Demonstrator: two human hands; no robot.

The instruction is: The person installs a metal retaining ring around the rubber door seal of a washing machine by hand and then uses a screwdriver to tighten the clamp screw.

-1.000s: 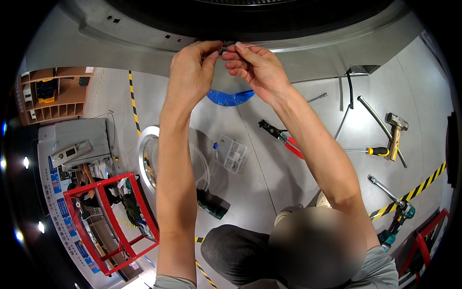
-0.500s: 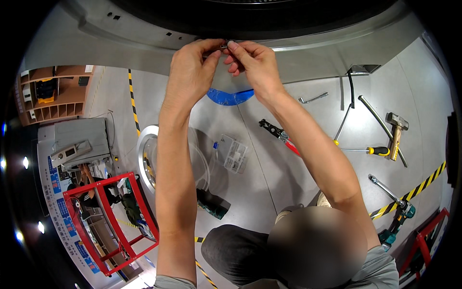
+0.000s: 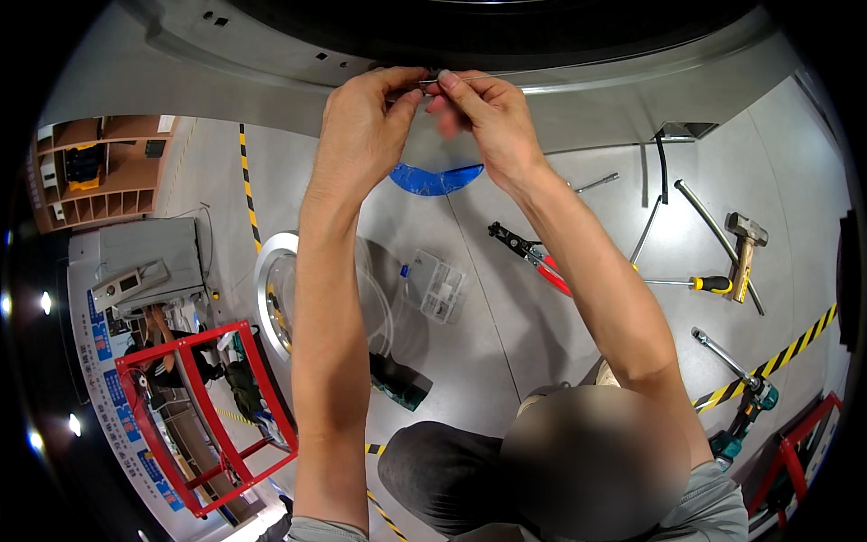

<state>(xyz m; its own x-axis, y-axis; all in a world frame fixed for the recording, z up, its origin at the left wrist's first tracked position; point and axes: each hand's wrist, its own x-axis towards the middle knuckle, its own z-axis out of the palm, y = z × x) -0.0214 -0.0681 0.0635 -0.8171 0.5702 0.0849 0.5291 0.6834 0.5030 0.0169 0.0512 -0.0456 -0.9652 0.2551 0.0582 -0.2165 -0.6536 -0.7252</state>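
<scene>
At the lower edge of a large round black rubber gasket (image 3: 506,41) in a grey metal panel (image 3: 578,113), my hands meet. A thin metal wire (image 3: 506,74) runs from the fingers to the right along the gasket's rim. My left hand (image 3: 366,113) is closed, thumb and index finger pinching a small metal end of this wire. My right hand (image 3: 492,117) is closed on the wire just beside it, thumb on top, with the other fingers blurred by motion. The fingers partly hide the spot where the wire's ends are.
On the floor lie red-handled pliers (image 3: 528,256), a clear parts box (image 3: 438,287), a blue curved piece (image 3: 438,181), a round door ring (image 3: 274,289), a hammer (image 3: 744,257), a screwdriver (image 3: 709,284) and a green power tool (image 3: 750,415). A red frame (image 3: 217,415) stands at left.
My right hand has shifted slightly right, its lower fingers moving. The wire now shows as a line stretching right from the fingers. My left hand stays almost in place.
</scene>
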